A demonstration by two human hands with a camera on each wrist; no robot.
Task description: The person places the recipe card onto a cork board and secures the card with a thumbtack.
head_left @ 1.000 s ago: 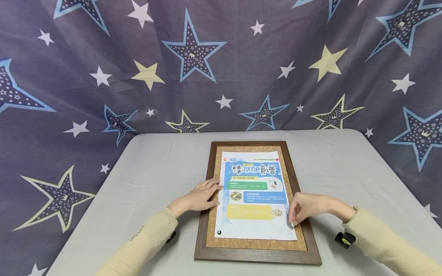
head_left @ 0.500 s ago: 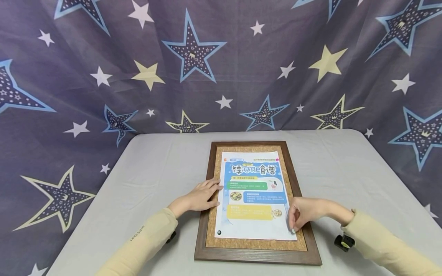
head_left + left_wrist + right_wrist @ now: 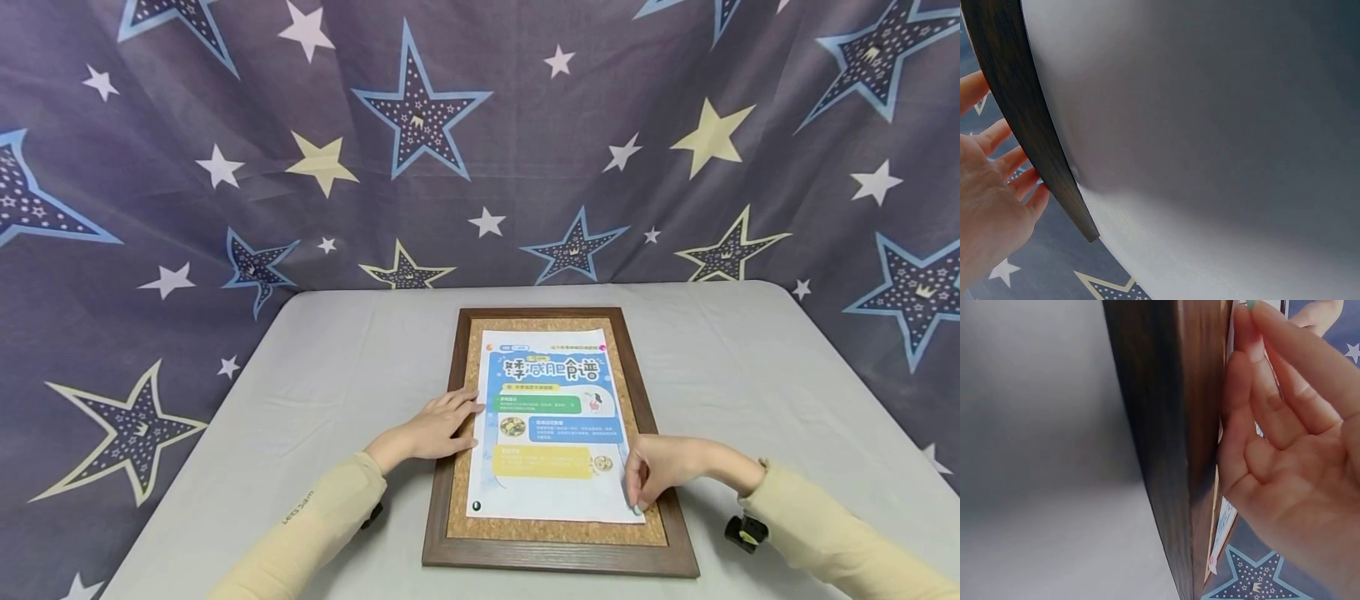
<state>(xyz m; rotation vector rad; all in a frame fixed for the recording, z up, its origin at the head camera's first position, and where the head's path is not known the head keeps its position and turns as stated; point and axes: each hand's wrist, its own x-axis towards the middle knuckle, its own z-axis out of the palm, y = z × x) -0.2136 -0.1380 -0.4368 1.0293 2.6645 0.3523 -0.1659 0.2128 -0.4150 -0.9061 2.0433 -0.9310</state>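
A printed poster sheet (image 3: 555,500) lies on a cork board (image 3: 510,528) with a brown wooden frame (image 3: 562,557). Small round pins sit at three of its corners: orange (image 3: 489,347), magenta (image 3: 602,347) and black (image 3: 476,506). Across the frame's left side my left hand (image 3: 433,427) rests with fingers spread, fingertips at the sheet's left edge. My right hand (image 3: 667,468) pinches a small pale green push pin (image 3: 1251,303) between thumb and fingertips, right at the sheet's lower right corner. The pin's point is hidden.
The board lies on a table with a light grey cover (image 3: 360,350). Behind and around the table hangs a dark curtain (image 3: 517,150) printed with stars. A black wrist device (image 3: 746,533) hangs under the right sleeve.
My right hand has slid a little toward me along the sheet's right edge, taking the push pin to the lower corner. The left hand and the board have stayed in place.
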